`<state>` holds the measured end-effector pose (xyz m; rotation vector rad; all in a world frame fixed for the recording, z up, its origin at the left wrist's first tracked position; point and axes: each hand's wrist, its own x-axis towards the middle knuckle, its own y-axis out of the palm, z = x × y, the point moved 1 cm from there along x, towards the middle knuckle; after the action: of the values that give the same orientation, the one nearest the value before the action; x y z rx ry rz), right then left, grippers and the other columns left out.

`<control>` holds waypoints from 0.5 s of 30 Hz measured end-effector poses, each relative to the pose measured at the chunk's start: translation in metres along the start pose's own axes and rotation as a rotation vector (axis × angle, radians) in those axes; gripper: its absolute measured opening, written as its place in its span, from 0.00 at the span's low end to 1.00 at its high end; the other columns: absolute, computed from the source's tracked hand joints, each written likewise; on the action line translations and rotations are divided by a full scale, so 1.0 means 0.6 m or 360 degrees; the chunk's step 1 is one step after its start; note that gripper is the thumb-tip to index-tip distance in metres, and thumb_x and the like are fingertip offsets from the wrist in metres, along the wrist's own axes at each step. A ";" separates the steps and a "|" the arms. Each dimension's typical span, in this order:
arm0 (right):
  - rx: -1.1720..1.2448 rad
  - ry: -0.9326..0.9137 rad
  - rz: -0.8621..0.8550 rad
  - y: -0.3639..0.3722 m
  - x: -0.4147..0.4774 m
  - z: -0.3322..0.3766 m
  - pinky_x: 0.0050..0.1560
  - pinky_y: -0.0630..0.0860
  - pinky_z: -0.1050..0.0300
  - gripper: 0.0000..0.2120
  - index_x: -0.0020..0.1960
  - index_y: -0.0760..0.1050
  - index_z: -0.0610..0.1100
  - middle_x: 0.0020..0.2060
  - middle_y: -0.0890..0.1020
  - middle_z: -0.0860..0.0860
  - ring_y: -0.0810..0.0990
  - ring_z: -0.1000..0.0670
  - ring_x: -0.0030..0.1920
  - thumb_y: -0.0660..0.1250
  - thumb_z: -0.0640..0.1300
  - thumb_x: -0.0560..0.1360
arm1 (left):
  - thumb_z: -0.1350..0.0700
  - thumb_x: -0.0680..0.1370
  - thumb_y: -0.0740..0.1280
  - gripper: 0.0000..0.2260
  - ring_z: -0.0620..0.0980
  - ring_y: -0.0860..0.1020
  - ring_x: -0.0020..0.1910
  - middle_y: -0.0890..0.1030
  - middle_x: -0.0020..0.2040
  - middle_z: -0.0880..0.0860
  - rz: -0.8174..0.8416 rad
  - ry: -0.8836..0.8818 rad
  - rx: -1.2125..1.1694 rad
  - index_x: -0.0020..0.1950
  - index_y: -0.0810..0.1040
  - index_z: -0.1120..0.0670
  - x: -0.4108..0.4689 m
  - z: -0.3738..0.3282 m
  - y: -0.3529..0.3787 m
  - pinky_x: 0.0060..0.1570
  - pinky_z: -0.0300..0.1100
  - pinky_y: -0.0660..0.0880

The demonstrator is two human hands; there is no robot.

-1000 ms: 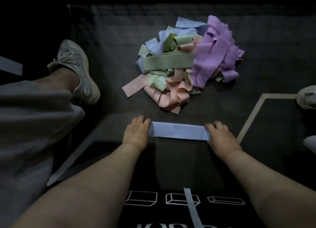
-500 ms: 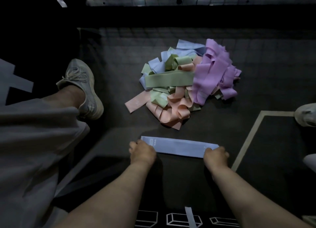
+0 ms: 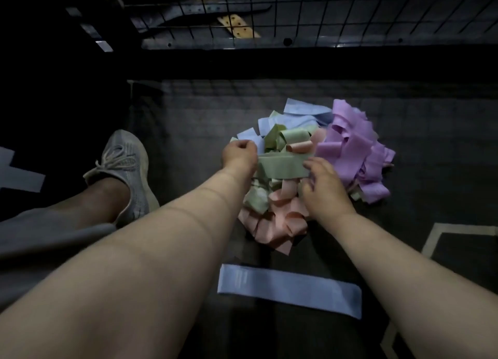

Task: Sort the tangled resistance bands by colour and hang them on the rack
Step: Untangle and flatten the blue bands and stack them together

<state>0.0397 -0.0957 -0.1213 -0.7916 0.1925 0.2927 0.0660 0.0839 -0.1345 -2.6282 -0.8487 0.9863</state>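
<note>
A tangled pile of resistance bands lies on the dark floor mat: purple bands (image 3: 353, 153) on the right, pink bands (image 3: 277, 224) at the front, blue bands (image 3: 299, 116) at the back. A wide green band (image 3: 283, 166) stretches across the top of the pile. My left hand (image 3: 238, 156) is curled at the green band's left end and grips it. My right hand (image 3: 322, 183) rests with loosely bent fingers on its right end. One blue band (image 3: 288, 288) lies flat by itself on the mat, nearer to me than the pile. A wire grid rack (image 3: 310, 13) stands behind the pile.
My left leg with a grey sneaker (image 3: 126, 170) is stretched out left of the pile. Pale tape lines (image 3: 433, 237) mark the floor at the right. Wooden and metal parts (image 3: 237, 27) lie behind the wire grid.
Both hands let go of the single blue band, which now lies flat on the mat. They moved forward onto the pile and reached the green band; my view tilted up.
</note>
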 end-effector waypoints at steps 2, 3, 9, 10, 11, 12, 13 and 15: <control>-0.0091 -0.0138 0.0124 0.013 0.043 0.012 0.75 0.63 0.49 0.23 0.73 0.70 0.46 0.73 0.68 0.51 0.67 0.48 0.72 0.62 0.38 0.79 | 0.58 0.79 0.65 0.08 0.57 0.81 0.48 0.82 0.49 0.56 0.0029 -0.0085 0.0007 0.54 0.82 0.58 0.037 -0.008 0.026 0.47 0.41 0.75; -0.0179 -0.0144 0.0194 0.018 0.061 0.016 0.76 0.62 0.47 0.25 0.75 0.68 0.47 0.75 0.65 0.52 0.65 0.47 0.73 0.62 0.39 0.79 | 0.56 0.80 0.65 0.12 0.59 0.80 0.53 0.82 0.54 0.57 0.0060 -0.0158 0.0026 0.60 0.80 0.60 0.050 -0.009 0.036 0.53 0.43 0.76; -0.0694 -0.0032 0.0309 0.043 0.099 0.009 0.68 0.62 0.47 0.30 0.79 0.56 0.57 0.74 0.61 0.51 0.63 0.42 0.70 0.61 0.48 0.80 | 0.50 0.75 0.72 0.26 0.59 0.78 0.62 0.77 0.66 0.59 0.0027 -0.0455 0.0174 0.70 0.73 0.60 0.097 0.000 0.060 0.61 0.46 0.75; -0.0748 -0.0017 0.0314 0.044 0.098 0.008 0.68 0.62 0.47 0.30 0.79 0.55 0.57 0.73 0.61 0.49 0.63 0.42 0.70 0.61 0.49 0.80 | 0.48 0.72 0.73 0.28 0.60 0.78 0.63 0.78 0.65 0.59 0.0059 -0.0422 0.0253 0.68 0.75 0.60 0.102 0.004 0.061 0.63 0.49 0.76; -0.0781 0.0000 0.0314 0.045 0.097 0.007 0.68 0.62 0.47 0.30 0.79 0.55 0.57 0.73 0.62 0.48 0.63 0.42 0.70 0.62 0.49 0.80 | 0.47 0.67 0.72 0.30 0.61 0.77 0.64 0.78 0.66 0.59 0.0065 -0.0419 0.0318 0.66 0.77 0.59 0.114 0.016 0.065 0.64 0.52 0.75; -0.0789 0.0019 0.0305 0.045 0.096 0.006 0.68 0.62 0.47 0.30 0.78 0.56 0.57 0.73 0.62 0.48 0.63 0.42 0.70 0.62 0.48 0.80 | 0.47 0.63 0.69 0.32 0.62 0.76 0.65 0.77 0.67 0.60 0.0056 -0.0418 0.0334 0.65 0.78 0.58 0.121 0.025 0.067 0.65 0.55 0.75; -0.0781 0.0041 0.0298 0.043 0.094 0.005 0.68 0.62 0.47 0.29 0.77 0.57 0.57 0.73 0.63 0.48 0.64 0.42 0.70 0.62 0.46 0.80 | 0.48 0.62 0.67 0.33 0.62 0.76 0.66 0.77 0.67 0.61 0.0034 -0.0428 0.0288 0.66 0.77 0.58 0.129 0.034 0.070 0.65 0.56 0.75; -0.0739 0.0105 0.0290 0.038 0.089 0.002 0.68 0.61 0.46 0.29 0.76 0.58 0.56 0.73 0.64 0.46 0.64 0.42 0.70 0.63 0.43 0.79 | 0.49 0.67 0.66 0.26 0.59 0.77 0.61 0.78 0.64 0.59 -0.0071 -0.0423 0.0131 0.63 0.77 0.58 0.111 0.024 0.064 0.63 0.51 0.76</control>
<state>0.0825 -0.0696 -0.1508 -1.2471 0.2640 0.4941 0.1143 0.0913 -0.1957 -2.4330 -0.8969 1.3491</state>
